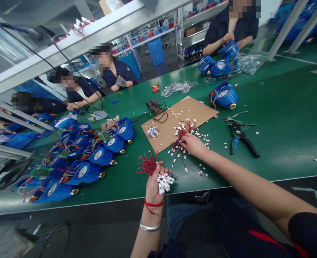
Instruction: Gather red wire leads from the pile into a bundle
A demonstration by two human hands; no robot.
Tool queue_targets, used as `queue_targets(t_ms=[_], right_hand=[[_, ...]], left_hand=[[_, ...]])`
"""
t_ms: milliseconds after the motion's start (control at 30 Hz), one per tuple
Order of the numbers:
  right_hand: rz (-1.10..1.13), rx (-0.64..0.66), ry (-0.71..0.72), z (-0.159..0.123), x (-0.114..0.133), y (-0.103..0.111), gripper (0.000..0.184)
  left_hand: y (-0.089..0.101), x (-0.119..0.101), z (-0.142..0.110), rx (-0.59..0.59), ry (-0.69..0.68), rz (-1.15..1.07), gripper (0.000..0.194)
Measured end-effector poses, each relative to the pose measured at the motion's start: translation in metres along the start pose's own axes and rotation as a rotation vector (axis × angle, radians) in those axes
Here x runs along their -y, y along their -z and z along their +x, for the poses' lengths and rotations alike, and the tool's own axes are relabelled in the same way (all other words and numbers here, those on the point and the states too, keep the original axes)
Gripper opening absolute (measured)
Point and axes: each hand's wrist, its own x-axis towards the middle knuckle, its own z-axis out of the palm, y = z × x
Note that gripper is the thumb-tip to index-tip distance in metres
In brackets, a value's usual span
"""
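Observation:
My left hand [155, 179] is closed around a bundle of connector wires [148, 164]. Their red and black ends fan out above the fist, and the white plugs [165, 183] stick out on the right side. My right hand [193, 144] reaches into a loose pile of the same wires [184, 129], its fingers pinched together among them; how many wires lie in the pinch is hidden. The pile lies partly on a brown cardboard sheet [201, 110] and partly on the green table [137, 195]. Loose white plugs [201, 172] are scattered near my right forearm.
Blue meters [99, 156] with wires and circuit boards stand in rows at left; another meter [224, 95] is back right. A solder spool [153, 132] sits on the cardboard. Wire strippers [243, 138] and pliers [236, 117] lie at right. Several co-workers sit across the table.

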Motion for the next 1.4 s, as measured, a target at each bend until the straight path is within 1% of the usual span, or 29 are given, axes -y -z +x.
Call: queue_targets(t_ms=[100, 167, 267, 300, 367, 467, 533, 567, 667, 733, 867, 1067, 1133, 1267, 1367, 1400], right_hand=[[0.089, -0.009, -0.051, -0.005, 0.005, 0.012, 0.020], [0.299, 0.000, -0.130, -0.010, 0.007, 0.026, 0.025], [0.703, 0.034, -0.248, -0.019, 0.011, 0.041, 0.027], [0.784, 0.045, -0.266, -0.021, 0.013, 0.044, 0.027], [0.859, 0.065, -0.283, -0.027, 0.019, 0.046, 0.027], [0.857, 0.142, -0.246, -0.033, 0.032, 0.042, 0.024], [0.824, 0.188, -0.201, -0.036, 0.042, 0.036, 0.020], [0.798, 0.195, -0.184, -0.038, 0.046, 0.033, 0.019], [0.700, 0.158, -0.135, -0.040, 0.050, 0.024, 0.016], [0.659, 0.163, -0.090, -0.039, 0.048, 0.022, 0.018], [0.671, 0.280, -0.064, -0.037, 0.042, 0.025, 0.025], [0.661, 0.309, -0.009, -0.037, 0.048, 0.026, 0.029], [0.648, 0.325, 0.003, -0.038, 0.051, 0.025, 0.028], [0.581, 0.313, -0.017, -0.040, 0.056, 0.024, 0.020], [0.540, 0.274, 0.029, -0.038, 0.055, 0.025, 0.015], [0.541, 0.264, 0.042, -0.037, 0.053, 0.026, 0.017]], left_hand=[[0.001, 0.004, 0.002, -0.031, 0.020, -0.035, 0.008], [0.000, 0.009, 0.006, -0.058, 0.030, -0.039, 0.007], [-0.005, 0.016, 0.014, -0.073, 0.054, -0.028, 0.008], [-0.007, 0.018, 0.017, -0.060, 0.060, -0.016, 0.010], [-0.014, 0.021, 0.021, -0.024, 0.055, 0.026, 0.015], [-0.025, 0.025, 0.024, 0.028, 0.027, 0.129, 0.019], [-0.034, 0.028, 0.026, 0.065, 0.042, 0.204, 0.023], [-0.037, 0.029, 0.026, 0.077, 0.055, 0.233, 0.026], [-0.043, 0.033, 0.028, 0.084, 0.065, 0.278, 0.033], [-0.042, 0.032, 0.028, 0.064, 0.050, 0.298, 0.032], [-0.037, 0.029, 0.026, 0.042, 0.088, 0.303, 0.030], [-0.031, 0.029, 0.023, 0.118, 0.220, 0.250, 0.029], [-0.029, 0.031, 0.022, 0.125, 0.238, 0.251, 0.029], [-0.027, 0.035, 0.022, 0.099, 0.189, 0.296, 0.029], [-0.027, 0.034, 0.020, 0.062, 0.131, 0.255, 0.030], [-0.026, 0.031, 0.020, 0.049, 0.118, 0.225, 0.028]])
